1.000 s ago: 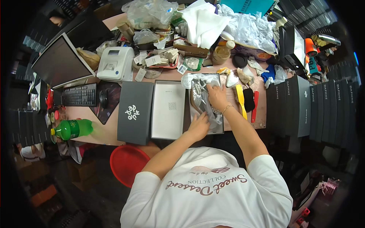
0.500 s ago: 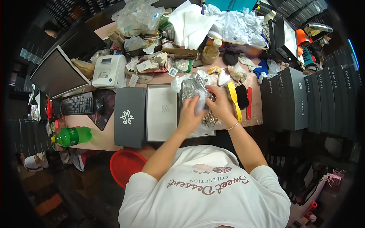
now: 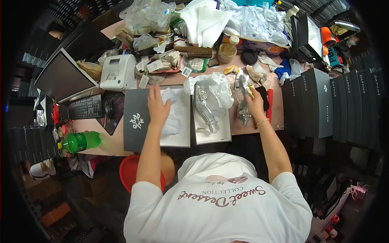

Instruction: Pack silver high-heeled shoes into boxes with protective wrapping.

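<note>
My left hand (image 3: 159,106) is open, fingers spread, over the left part of the white-lined box lid (image 3: 180,137). Beside it in the lid lies a crumpled white wrapping sheet (image 3: 172,117). My right hand (image 3: 255,104) grips a silver glittery high-heeled shoe (image 3: 243,106), held over the table right of the shoe box. Its mate, another silver shoe (image 3: 201,103), lies in the open shoe box (image 3: 210,139) between my hands. White tissue paper (image 3: 221,90) bunches up in that box and spills over its far edge.
A red-handled tool (image 3: 270,99) and a black brush (image 3: 262,97) lie right of my right hand. Stacked dark shoe boxes (image 3: 316,105) stand at the right. Leftward are a keyboard (image 3: 84,107), a label printer (image 3: 117,73) and a green bottle (image 3: 81,141). Clutter fills the far side.
My hands have parted. The left moved to the lid, where a white wrapping sheet now lies. The right carried a silver shoe rightward off the box, uncovering the other shoe.
</note>
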The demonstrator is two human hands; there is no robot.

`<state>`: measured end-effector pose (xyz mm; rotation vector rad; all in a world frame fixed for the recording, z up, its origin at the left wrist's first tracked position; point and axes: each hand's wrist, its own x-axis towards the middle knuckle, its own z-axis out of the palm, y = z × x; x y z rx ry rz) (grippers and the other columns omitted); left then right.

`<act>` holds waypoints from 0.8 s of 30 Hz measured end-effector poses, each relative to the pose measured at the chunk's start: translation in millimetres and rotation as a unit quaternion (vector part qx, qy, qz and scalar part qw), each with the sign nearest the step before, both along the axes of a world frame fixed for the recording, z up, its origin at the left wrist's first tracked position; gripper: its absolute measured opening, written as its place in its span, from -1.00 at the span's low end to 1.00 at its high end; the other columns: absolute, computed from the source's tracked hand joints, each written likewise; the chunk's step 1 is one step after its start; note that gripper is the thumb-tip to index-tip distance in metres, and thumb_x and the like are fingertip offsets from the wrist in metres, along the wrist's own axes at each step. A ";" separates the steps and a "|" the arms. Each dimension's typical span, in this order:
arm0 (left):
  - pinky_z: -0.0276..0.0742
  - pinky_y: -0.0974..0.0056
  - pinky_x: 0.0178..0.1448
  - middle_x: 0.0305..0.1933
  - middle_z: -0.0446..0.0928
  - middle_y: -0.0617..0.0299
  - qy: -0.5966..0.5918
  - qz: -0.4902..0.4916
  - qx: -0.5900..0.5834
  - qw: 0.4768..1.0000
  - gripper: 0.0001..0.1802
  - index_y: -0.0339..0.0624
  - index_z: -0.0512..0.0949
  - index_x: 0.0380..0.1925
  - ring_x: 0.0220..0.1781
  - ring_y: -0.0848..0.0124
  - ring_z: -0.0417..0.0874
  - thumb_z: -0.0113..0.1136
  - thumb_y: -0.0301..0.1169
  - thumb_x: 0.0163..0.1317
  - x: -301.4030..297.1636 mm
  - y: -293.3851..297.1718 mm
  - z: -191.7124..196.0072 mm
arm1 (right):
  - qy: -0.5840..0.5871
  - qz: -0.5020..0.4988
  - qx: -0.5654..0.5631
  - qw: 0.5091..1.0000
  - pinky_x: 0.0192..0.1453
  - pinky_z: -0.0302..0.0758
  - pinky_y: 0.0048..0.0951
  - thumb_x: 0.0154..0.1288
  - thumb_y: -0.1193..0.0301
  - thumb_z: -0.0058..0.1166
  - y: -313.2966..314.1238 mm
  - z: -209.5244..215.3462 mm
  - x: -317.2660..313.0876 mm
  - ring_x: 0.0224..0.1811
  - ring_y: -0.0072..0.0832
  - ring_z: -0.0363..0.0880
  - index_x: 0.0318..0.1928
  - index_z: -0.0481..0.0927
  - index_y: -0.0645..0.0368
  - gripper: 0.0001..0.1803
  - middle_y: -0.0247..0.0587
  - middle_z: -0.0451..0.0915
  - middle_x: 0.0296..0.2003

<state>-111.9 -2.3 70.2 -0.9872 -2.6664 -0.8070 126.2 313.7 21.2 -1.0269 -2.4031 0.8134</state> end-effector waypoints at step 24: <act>0.48 0.13 0.16 0.06 0.51 0.21 -0.785 0.100 0.498 0.355 -0.36 -0.01 0.41 0.10 0.09 0.24 0.54 -0.35 0.20 0.36 128.6 21.3 30.9 | -0.030 0.354 0.016 0.934 -0.24 0.50 -0.15 0.07 0.38 0.15 -178.2 112.4 -56.4 -0.34 -0.06 0.56 -0.14 0.46 0.16 -0.69 -0.06 0.51 -0.22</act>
